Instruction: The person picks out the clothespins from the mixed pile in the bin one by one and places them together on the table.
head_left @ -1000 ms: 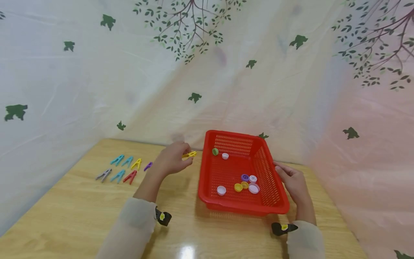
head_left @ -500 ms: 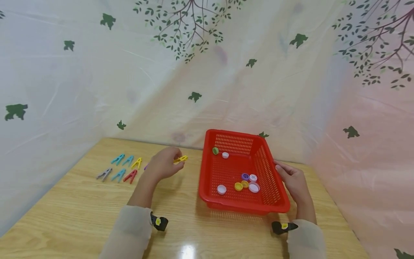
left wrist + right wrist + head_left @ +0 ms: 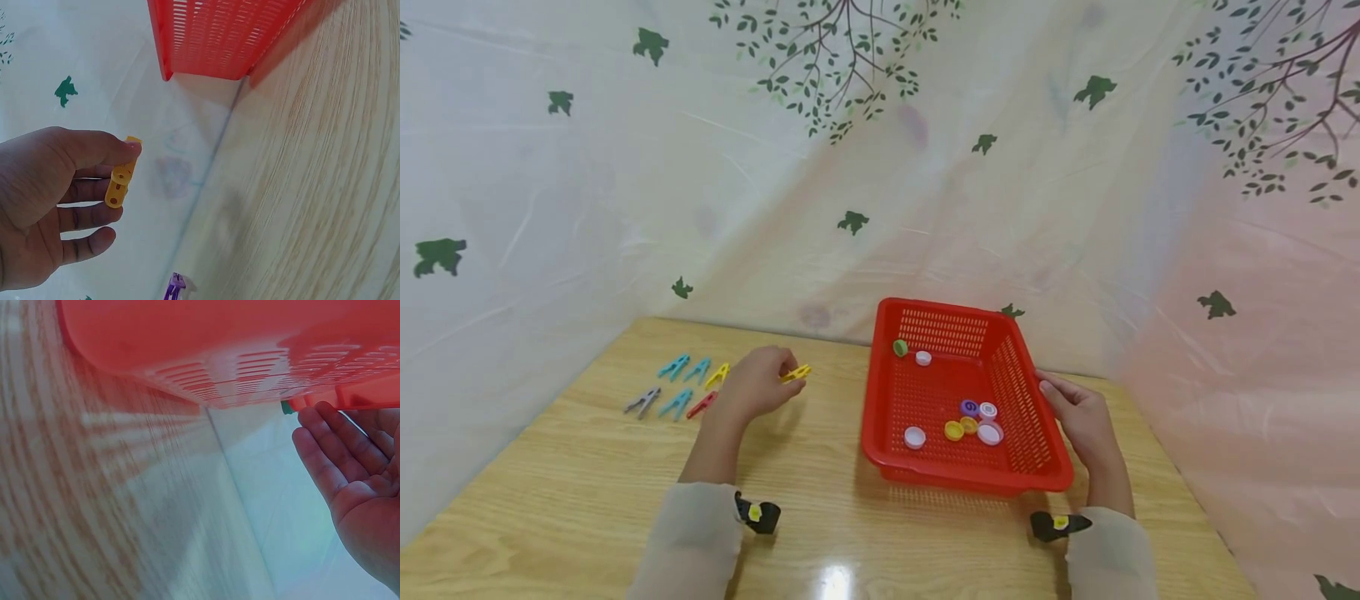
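In the head view my left hand (image 3: 754,385) pinches a yellow clothespin (image 3: 797,373) above the table, left of the red basket (image 3: 962,479). The left wrist view shows that clothespin (image 3: 121,175) between thumb and fingers, with a purple clothespin (image 3: 175,286) lying below on the table. My right hand (image 3: 1081,417) grips the basket's right rim; from the right wrist its fingers (image 3: 340,447) lie under the rim. Beyond my left hand lie several clothespins: blue (image 3: 674,366), grey (image 3: 643,402), yellow (image 3: 717,375) and a partly covered red one (image 3: 702,405).
Several bottle caps rest in the basket: a green one (image 3: 900,348), white ones (image 3: 914,437), a purple one (image 3: 969,407) and yellow ones (image 3: 953,430). A leaf-patterned cloth (image 3: 760,250) hangs behind the wooden table (image 3: 820,525).
My left hand, carrying the yellow clothespin, has moved left and slightly toward me, away from the basket, and now covers the purple clothespin in the head view. My right hand stays at the rim.
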The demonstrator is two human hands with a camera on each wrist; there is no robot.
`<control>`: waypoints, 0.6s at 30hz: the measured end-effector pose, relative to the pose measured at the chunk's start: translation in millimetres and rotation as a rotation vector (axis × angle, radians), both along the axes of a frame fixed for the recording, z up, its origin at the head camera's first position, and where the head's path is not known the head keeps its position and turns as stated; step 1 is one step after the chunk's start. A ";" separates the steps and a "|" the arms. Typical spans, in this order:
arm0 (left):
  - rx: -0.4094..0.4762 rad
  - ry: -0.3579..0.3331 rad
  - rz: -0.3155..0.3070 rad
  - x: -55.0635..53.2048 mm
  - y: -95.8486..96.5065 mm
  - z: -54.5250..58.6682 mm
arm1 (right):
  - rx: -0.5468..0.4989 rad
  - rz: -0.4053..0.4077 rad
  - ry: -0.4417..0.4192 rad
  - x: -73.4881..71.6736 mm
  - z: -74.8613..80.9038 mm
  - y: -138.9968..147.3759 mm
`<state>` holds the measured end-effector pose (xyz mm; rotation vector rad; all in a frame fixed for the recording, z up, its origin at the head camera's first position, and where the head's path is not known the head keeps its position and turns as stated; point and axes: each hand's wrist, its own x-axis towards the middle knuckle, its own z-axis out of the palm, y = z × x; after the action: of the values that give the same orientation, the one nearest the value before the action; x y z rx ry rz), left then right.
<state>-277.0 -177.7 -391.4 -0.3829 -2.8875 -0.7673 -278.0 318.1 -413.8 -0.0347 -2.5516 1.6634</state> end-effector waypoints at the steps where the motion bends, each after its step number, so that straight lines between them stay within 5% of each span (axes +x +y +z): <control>1: 0.005 -0.006 0.003 0.8 -1.9 0.1 | 0.001 0.001 0.000 -0.3 -0.2 0.0; 18: 0.020 -0.118 0.123 8.9 -42.3 -2.9 | 0.005 0.004 -0.006 -0.5 0.2 0.2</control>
<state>-268.2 -220.0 -394.3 -0.1606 -2.9756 -0.8238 -278.5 318.3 -413.6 -0.0346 -2.5620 1.6600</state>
